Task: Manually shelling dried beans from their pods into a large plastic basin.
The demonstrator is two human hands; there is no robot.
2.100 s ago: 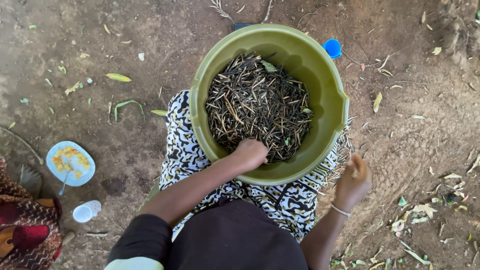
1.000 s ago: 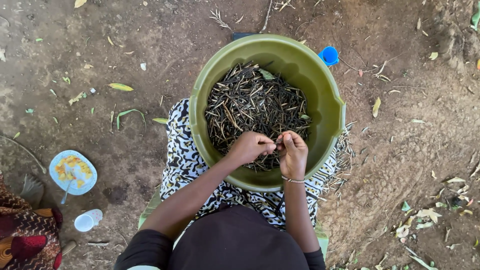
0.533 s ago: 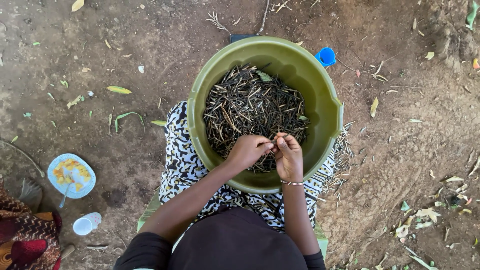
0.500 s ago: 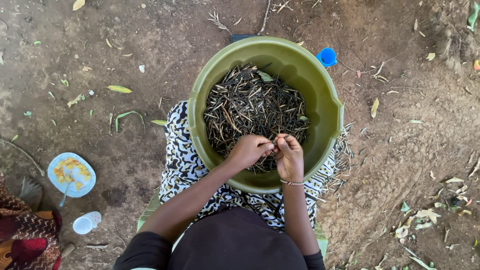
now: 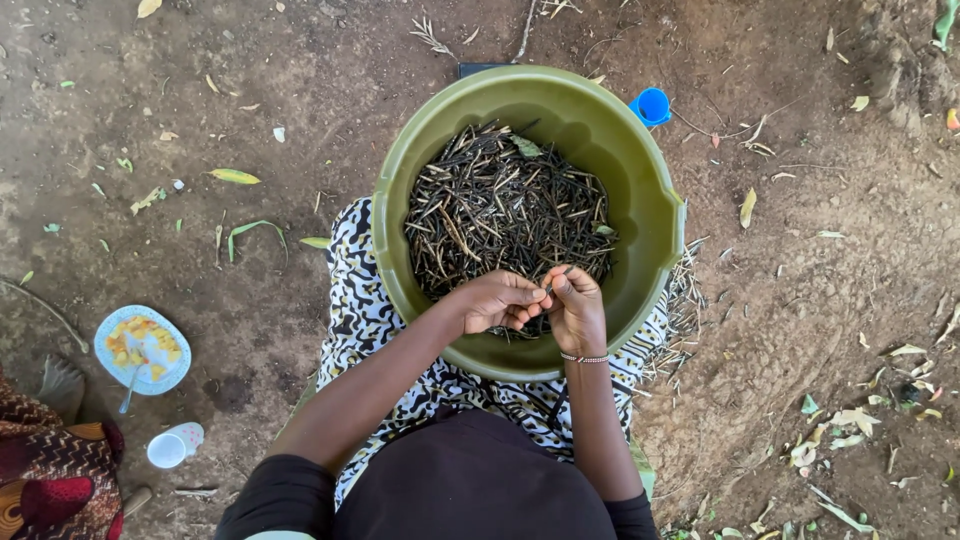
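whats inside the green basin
The green basin holds a heap of dark dry pods with a few green leaves. Left hand and right hand pinch one pod together. The basin's bottom is covered.

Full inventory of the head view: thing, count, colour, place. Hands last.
basin: 1, olive green, centre, resting on the lap
dry pods: a heap, dark brown, inside the basin
pod: 1, dark, pinched between both hands over the basin's near side
patterned cloth: 1, black and white, over the lap under the basin
loose stalks: a scatter, pale brown, on the cloth and dirt right of the basin
blue cup: 1, behind the basin's right rim
plate: 1, pale blue, with yellow food and a spoon, left on the dirt
small cup: 1, white, below the plate
red patterned fabric: bottom left corner
bracelet: 1, beaded, right wrist
left hand: grip closed on the pod
right hand: grip closed on the pod
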